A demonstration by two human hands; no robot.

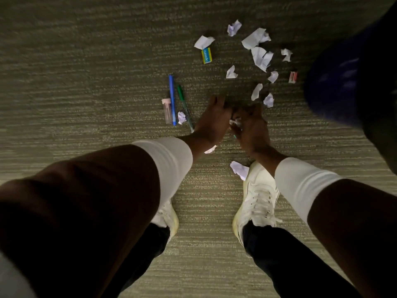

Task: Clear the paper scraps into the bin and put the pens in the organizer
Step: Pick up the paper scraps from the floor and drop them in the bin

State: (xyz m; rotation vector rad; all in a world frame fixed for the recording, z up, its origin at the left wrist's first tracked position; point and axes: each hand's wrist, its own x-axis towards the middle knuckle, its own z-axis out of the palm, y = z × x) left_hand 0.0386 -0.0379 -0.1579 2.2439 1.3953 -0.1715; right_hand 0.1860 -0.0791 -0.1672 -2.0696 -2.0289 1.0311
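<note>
Both my hands reach down over the carpet. My left hand (214, 119) and my right hand (251, 125) are pressed together around a small white paper scrap (234, 122) that shows between them. Several crumpled paper scraps (261, 57) lie scattered beyond my hands, one (181, 117) by the pens and another (239, 169) at my right shoe. A blue pen (172, 100) and a green pen (184, 105) lie side by side left of my left hand. A dark blue bin (335, 82) stands at the right edge.
A clear pink-capped tube (167, 110) lies left of the blue pen. A yellow and blue eraser box (207, 55) and a small red and white eraser (293, 77) lie among the scraps. My white shoes (257, 196) stand on the carpet below my hands.
</note>
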